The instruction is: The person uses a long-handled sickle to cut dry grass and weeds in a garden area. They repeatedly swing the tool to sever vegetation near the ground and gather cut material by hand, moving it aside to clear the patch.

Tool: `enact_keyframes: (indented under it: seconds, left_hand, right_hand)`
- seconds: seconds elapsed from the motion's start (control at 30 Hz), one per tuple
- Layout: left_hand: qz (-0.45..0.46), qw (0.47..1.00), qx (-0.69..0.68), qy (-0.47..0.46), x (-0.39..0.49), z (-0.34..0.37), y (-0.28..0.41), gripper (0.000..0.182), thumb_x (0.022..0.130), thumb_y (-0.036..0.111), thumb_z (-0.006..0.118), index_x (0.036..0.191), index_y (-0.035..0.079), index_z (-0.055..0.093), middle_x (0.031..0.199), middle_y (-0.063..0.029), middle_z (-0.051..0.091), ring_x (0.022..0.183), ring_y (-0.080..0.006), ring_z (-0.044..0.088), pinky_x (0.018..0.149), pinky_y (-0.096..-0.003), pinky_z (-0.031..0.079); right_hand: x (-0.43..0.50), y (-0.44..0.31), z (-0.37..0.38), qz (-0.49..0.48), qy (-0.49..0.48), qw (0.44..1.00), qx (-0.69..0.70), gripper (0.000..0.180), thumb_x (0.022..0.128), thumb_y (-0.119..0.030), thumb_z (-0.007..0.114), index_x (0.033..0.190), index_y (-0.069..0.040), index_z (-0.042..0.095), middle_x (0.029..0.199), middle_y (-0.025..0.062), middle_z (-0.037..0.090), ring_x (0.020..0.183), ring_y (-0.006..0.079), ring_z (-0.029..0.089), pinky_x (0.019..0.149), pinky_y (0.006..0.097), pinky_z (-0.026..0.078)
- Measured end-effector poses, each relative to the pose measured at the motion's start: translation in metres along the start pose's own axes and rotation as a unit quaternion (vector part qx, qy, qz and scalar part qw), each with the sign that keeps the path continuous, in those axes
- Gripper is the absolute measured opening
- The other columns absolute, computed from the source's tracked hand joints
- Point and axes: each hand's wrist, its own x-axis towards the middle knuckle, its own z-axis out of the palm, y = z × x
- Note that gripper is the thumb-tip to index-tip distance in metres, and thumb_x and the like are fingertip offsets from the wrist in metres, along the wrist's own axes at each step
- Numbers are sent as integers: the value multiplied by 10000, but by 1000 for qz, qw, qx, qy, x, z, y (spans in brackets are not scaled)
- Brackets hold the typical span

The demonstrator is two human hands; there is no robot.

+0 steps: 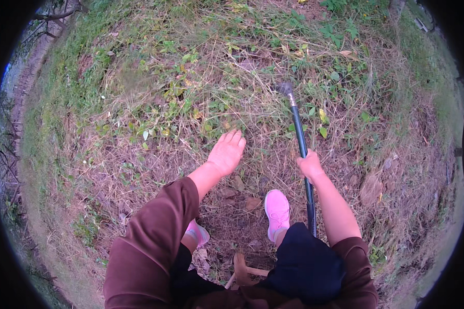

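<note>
My right hand [310,166] grips the long dark handle of a hand tool [301,133], partway along it. The handle runs from beside my right knee up to a metal head [287,89], which rests among dry grass; its exact shape is blurred and partly hidden. My left hand [227,151] is palm down, low over or touching the grass and small leafy weeds [178,110] ahead of me. Its fingers are extended and fairly close together, and nothing shows in it.
My pink shoes [277,212] stand on dry grass and soil. A wooden piece, perhaps a stool's frame [240,268], is beneath me. Flat stones [371,189] lie at the right, with more stones near my feet. Bare branches [54,16] edge the far left.
</note>
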Motion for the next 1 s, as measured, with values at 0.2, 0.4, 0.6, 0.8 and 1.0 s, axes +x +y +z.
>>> enact_keyframes:
  seconds: [0.2,0.4,0.6,0.8,1.0]
  left_hand:
    - [7,1000,22,20,-4,0,-1,459,795,194,645,1178,9,472,1319,-185,443,1266,-319,387,1059,-415,313]
    - [55,995,-16,82,1,-21,17,568,735,163,688,1230,10,453,1208,-156,490,1118,-303,469,972,-403,371]
    - [62,995,51,64,49,-51,19,961,645,301,781,1395,8,256,1452,-167,262,1354,-316,245,1127,-425,195]
    - [54,983,174,-32,94,-48,11,1065,637,394,780,1435,18,183,1516,-134,145,1413,-271,119,1153,-408,104]
    - [56,970,237,11,151,-10,0,769,809,214,567,1444,23,178,1526,-131,128,1419,-263,108,1149,-427,78]
  right_hand:
    - [-64,63,-10,76,-34,995,60,166,766,-55,565,926,-26,536,590,55,518,418,136,492,375,308,385]
    - [-36,51,-7,22,60,998,-27,208,735,-155,605,889,-23,554,728,150,611,721,267,631,685,378,488]
    - [-6,26,-13,-13,63,997,-47,238,736,-167,636,923,-35,569,792,191,635,754,306,646,689,384,504]
    - [-27,34,-17,23,20,998,-54,291,756,-169,642,990,-18,556,799,214,633,792,342,645,721,396,502]
    - [-59,50,-26,-36,-18,987,-158,278,739,-139,594,970,11,553,764,251,613,738,368,642,694,416,509]
